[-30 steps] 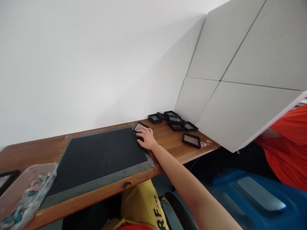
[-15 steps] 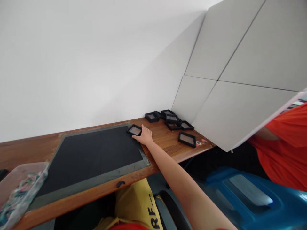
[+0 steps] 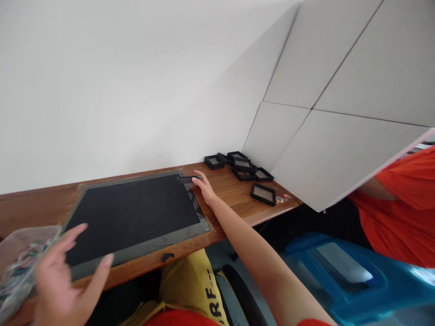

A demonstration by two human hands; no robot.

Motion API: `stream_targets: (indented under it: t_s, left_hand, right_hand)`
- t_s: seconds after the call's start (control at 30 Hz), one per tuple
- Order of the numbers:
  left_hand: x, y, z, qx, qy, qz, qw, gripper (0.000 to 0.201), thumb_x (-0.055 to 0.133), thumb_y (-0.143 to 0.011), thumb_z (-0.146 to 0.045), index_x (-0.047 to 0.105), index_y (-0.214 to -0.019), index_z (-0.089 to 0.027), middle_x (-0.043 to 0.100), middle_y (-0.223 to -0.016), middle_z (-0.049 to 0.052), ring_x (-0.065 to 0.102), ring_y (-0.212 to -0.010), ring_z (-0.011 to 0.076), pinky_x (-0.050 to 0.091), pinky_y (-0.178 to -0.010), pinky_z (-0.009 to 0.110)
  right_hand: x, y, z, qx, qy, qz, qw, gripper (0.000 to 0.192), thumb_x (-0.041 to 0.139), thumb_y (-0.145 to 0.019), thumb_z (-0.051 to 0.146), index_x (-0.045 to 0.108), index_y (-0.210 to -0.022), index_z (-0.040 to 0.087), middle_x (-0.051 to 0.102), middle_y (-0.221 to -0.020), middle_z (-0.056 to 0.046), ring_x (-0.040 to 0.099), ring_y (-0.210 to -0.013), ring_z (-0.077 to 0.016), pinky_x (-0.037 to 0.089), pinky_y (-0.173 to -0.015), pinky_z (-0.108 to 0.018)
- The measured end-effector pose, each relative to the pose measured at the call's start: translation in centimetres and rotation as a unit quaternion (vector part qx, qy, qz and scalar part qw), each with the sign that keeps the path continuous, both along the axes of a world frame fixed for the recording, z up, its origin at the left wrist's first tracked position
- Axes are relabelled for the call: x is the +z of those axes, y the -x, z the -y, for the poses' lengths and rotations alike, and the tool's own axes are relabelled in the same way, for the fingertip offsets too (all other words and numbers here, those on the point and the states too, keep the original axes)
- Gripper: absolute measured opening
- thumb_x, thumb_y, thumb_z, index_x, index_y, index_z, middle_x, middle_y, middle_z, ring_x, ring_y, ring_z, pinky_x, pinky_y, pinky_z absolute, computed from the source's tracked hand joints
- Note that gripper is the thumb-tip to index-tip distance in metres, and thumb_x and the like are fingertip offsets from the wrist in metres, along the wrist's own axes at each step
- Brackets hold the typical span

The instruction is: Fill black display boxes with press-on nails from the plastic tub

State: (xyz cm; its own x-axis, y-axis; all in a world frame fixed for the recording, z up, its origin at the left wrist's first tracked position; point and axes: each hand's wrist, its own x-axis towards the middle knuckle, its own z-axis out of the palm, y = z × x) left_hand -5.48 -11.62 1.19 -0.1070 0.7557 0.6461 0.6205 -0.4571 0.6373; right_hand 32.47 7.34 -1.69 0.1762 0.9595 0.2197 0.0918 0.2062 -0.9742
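My right hand (image 3: pixel 205 189) reaches across the wooden desk (image 3: pixel 238 194) and holds a small black square frame (image 3: pixel 186 179) by its edge, lifted a little above the far right corner of the black mat (image 3: pixel 132 213). My left hand (image 3: pixel 66 276) is raised at the lower left with fingers spread and nothing in it. It hovers beside a clear plastic tub (image 3: pixel 20 262) filled with small coloured pieces.
Several more small black frames (image 3: pixel 243 165) lie in a loose pile at the desk's far right corner, one apart (image 3: pixel 262 194) near the edge. White partition panels (image 3: pixel 326 149) stand on the right. A person in an orange shirt (image 3: pixel 401 213) sits beyond them, above a blue plastic object (image 3: pixel 340 276).
My right hand has tipped the black frame up off the mat corner and lifted it. My left hand has come into view at the lower left, near the tub.
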Motion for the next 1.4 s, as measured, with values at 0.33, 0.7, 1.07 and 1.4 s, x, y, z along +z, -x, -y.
stream_targets:
  t_s: [0.33,0.7,1.07,1.4]
  left_hand:
    - [-2.0,-9.2,-14.2,-0.218,0.194,-0.041,0.955,0.067,0.07,-0.087,-0.057,0.054,-0.139,-0.018,0.071,-0.131,0.016,0.067,-0.12,0.0346,0.051,-0.11,0.06]
    - [-3.0,-9.4,-17.2,-0.26,0.125,0.08,0.954,0.032,0.063,-0.097,-0.044,0.068,-0.121,-0.024,0.075,-0.115,0.009,0.069,-0.107,0.0256,0.052,-0.101,0.044]
    - [-1.8,-10.2,-17.6,-0.258,0.142,0.238,0.925,0.025,0.065,-0.096,-0.044,0.071,-0.098,-0.02,0.074,-0.094,0.008,0.07,-0.089,0.0214,0.053,-0.078,0.032]
    - [-0.7,-9.4,-17.0,-0.294,0.25,0.393,0.835,0.024,0.076,-0.068,-0.035,0.067,-0.083,-0.018,0.072,-0.077,0.003,0.069,-0.074,0.0175,0.055,-0.072,0.032]
  right_hand:
    - [2.3,2.6,1.4,0.183,0.093,-0.124,0.971,0.073,0.039,-0.09,0.084,0.073,-0.091,0.019,0.075,-0.085,-0.008,0.067,-0.084,-0.0229,0.051,-0.09,-0.037]
    - [4.3,8.0,-4.5,0.329,0.337,-0.087,0.878,0.096,0.013,-0.088,0.098,0.065,-0.08,0.018,0.073,-0.065,-0.01,0.064,-0.047,-0.0194,0.057,-0.054,-0.031]
    - [2.3,9.4,-5.0,0.323,0.254,-0.119,0.904,0.04,0.066,-0.091,0.051,0.055,-0.065,0.022,0.057,-0.048,0.004,0.043,-0.04,-0.0097,0.058,-0.052,-0.025]
    - [2.9,10.2,-3.8,0.333,0.229,-0.138,0.904,0.03,0.078,-0.081,0.046,0.067,-0.076,0.018,0.069,-0.061,-0.001,0.063,-0.055,-0.0146,0.059,-0.052,-0.025]
